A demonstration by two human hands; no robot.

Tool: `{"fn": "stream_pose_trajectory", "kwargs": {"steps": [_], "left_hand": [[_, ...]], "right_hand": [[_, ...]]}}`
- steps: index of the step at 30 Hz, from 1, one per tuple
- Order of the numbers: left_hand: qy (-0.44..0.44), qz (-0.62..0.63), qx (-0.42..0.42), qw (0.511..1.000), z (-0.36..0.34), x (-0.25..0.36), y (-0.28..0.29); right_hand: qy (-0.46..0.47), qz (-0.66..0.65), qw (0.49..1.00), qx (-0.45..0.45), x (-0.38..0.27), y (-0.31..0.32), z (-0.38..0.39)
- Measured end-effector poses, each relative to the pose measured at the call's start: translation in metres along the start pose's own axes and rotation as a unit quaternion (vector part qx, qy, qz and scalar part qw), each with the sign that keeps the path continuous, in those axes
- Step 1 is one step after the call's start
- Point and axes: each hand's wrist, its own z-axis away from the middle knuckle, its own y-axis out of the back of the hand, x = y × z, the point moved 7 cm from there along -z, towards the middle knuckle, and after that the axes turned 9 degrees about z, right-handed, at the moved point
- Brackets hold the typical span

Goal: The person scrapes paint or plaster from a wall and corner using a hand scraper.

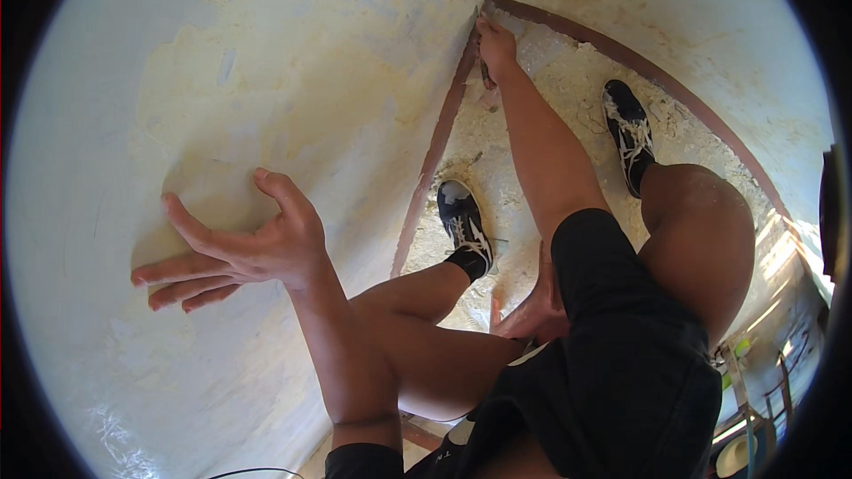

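Note:
My left hand (244,244) is raised beside the pale wall (293,80) on the left, its fingers spread and nothing in them. Whether the fingertips touch the wall is hard to tell. Far ahead, low in the corner, my right hand (497,44) is closed round a slim dark-handled tool (487,78). The handle's lower end sticks out below my fist. The tool's other end lies by the tip of the corner and is mostly hidden, so its kind does not show. A reddish-brown baseboard (444,124) runs along the wall foot next to it.
Pale flakes and debris cover the floor (559,71), with my black shoes (461,217) on it. Partly hidden between my legs is what looks like another hand (532,302); whose, I cannot tell. Cluttered items (745,390) stand at the lower right.

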Motion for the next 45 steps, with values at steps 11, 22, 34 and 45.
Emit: {"fn": "stream_pose_trajectory", "kwargs": {"steps": [11,22,34,45], "left_hand": [[0.008,0.011,-0.006,1.0,0.002,-0.002,-0.004],[0.003,0.006,-0.006,1.0,0.001,-0.004,-0.003],[0.002,0.007,-0.008,1.0,0.003,0.0,0.001],[-0.001,0.015,0.006,1.0,0.0,0.01,-0.005]], "right_hand": [[0.019,0.032,0.999,-0.014,-0.005,0.003,-0.012],[-0.004,0.021,1.0,-0.019,-0.008,0.008,-0.007],[0.018,0.053,0.998,0.004,-0.013,0.006,-0.012],[0.122,0.139,0.98,0.073,0.0,0.024,-0.05]]}}
